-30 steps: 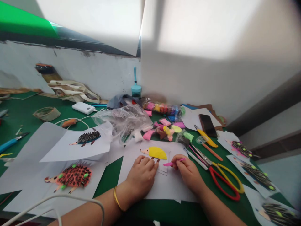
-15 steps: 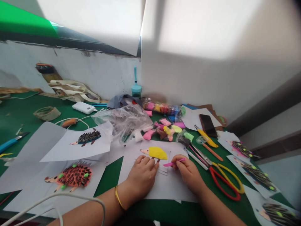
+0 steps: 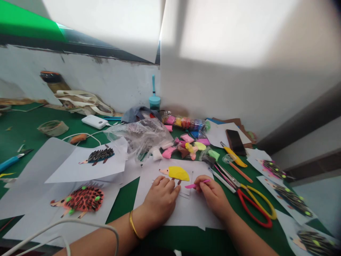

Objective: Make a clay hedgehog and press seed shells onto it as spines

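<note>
A clay hedgehog [image 3: 179, 173] with a yellow body, a pale pink face and brown legs lies on a white sheet [image 3: 149, 167] in front of me. My left hand [image 3: 162, 199] rests palm down on that sheet, just below the hedgehog, with its fingertips by the brown legs and bent a little; nothing shows in its grasp. To the right, my right hand [image 3: 210, 195] pinches a pink plastic modelling knife [image 3: 190, 186]. The knife's blade points left, over the paper and apart from the clay. Thin drawn lines show between the hands.
Red-and-yellow-handled scissors [image 3: 255, 206], a yellow cutter [image 3: 234, 156] and a phone [image 3: 236, 142] lie on the right. Behind the sheet are clay packets [image 3: 183, 149] and a clear plastic bag [image 3: 144, 135]. Finished-looking seed hedgehogs [image 3: 84, 199] lie on both sides. A white cable [image 3: 80, 221] crosses the front left.
</note>
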The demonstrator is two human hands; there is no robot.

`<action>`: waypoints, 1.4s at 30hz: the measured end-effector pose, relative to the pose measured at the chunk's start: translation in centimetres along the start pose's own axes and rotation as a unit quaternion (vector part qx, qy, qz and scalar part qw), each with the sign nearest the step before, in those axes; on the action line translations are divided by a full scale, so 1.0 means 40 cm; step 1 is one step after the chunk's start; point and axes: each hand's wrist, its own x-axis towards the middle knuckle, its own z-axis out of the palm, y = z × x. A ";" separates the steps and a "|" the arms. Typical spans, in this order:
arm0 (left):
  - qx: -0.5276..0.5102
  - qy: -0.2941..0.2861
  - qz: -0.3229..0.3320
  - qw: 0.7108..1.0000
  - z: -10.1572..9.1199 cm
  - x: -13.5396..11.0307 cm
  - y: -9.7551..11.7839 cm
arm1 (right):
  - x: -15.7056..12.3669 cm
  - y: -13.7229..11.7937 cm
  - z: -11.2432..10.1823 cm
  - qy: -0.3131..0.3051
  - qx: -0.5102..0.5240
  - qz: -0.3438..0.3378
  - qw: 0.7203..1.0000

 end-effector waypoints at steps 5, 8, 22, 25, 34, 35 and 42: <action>-0.003 -0.004 -0.004 1.000 -0.001 0.001 0.001 | 0.000 -0.001 0.002 0.003 -0.002 0.000 1.000; -0.002 -0.020 -0.005 1.000 -0.005 0.003 0.001 | 0.000 -0.001 0.002 0.004 -0.002 0.003 1.000; -0.007 -0.013 -0.009 1.000 0.002 0.000 0.002 | 0.001 -0.004 0.002 0.004 -0.001 0.006 1.000; -0.009 -0.012 -0.010 1.000 0.003 0.001 0.002 | 0.001 -0.004 0.003 0.006 -0.003 0.004 1.000; 0.004 -0.014 -0.003 1.000 0.005 0.000 0.004 | 0.000 0.001 0.003 0.003 -0.002 0.006 1.000; 0.006 -0.013 -0.001 1.000 0.005 -0.001 0.004 | 0.000 0.001 0.003 0.002 -0.003 0.006 1.000; 0.013 -0.014 -0.001 1.000 0.004 0.000 0.005 | 0.000 -0.004 0.001 -0.002 -0.002 0.005 1.000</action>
